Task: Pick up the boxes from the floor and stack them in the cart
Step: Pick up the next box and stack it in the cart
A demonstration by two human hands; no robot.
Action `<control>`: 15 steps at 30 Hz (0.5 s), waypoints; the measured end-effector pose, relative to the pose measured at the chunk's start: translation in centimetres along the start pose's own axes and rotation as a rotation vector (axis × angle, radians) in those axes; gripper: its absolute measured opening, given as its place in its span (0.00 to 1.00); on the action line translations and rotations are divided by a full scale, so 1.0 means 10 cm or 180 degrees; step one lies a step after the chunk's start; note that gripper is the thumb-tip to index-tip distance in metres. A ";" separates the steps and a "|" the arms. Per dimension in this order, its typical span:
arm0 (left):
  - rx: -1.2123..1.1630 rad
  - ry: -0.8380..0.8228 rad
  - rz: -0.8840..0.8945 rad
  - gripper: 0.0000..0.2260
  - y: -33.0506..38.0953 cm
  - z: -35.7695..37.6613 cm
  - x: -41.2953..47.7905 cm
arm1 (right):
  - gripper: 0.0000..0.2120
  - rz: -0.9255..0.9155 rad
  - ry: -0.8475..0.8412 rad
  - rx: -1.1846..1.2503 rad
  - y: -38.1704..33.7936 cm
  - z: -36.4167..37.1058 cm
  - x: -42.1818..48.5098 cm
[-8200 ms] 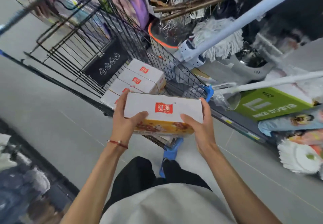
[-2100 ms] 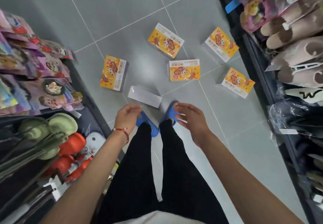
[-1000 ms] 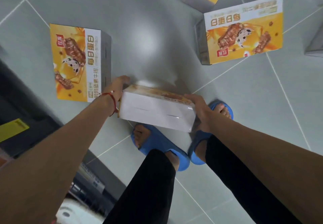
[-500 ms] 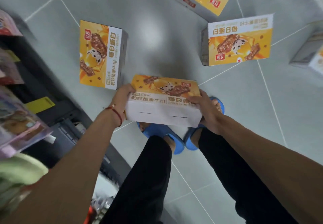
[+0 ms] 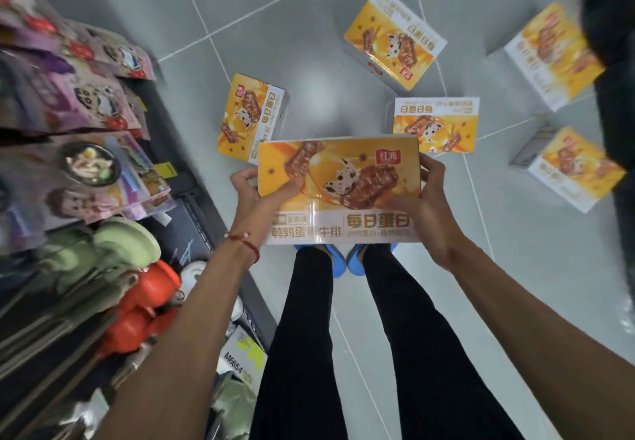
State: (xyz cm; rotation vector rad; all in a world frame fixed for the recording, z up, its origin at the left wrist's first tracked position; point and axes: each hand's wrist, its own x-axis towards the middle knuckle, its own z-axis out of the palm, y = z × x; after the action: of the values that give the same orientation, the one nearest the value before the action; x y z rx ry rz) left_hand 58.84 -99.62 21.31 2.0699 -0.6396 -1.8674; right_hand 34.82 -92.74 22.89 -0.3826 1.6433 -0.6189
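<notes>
Head view: yellow box [image 5: 338, 185] between left hand [image 5: 254, 201] and right hand [image 5: 429, 211], fingers [image 5: 432, 164] of both curled round its ends.

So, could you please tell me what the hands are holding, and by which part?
A yellow snack box: the left hand grips its left short end, the right hand its right short end.

The held box [image 5: 338, 185] hides most of the blue slippers [image 5: 338, 262] and a corner of the left floor box [image 5: 252, 116]; at right, a far box [image 5: 553, 56] and a nearer box [image 5: 572, 171] blur beyond reading, while shelf packets [image 5: 79, 103] run off the left edge.
</notes>
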 end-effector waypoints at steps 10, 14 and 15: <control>0.0122 0.0010 0.0927 0.32 0.67 0.24 -1.54 | 0.33 -0.0722 0.0476 0.0143 -0.76 -0.51 -1.20; 0.0268 -0.0359 0.1282 0.37 0.87 0.33 -2.01 | 0.29 -0.0730 0.0814 0.0703 -0.93 -0.64 -1.78; 0.0301 -0.0457 0.1353 0.38 0.93 0.34 -2.11 | 0.27 -0.0755 0.0926 0.0794 -0.97 -0.65 -1.93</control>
State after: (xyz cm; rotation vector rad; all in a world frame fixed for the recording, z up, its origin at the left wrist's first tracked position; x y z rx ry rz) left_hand 52.82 -96.82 43.60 1.6888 -1.1232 -1.7683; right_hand 30.73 -88.19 44.62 -0.3170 1.7814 -1.0877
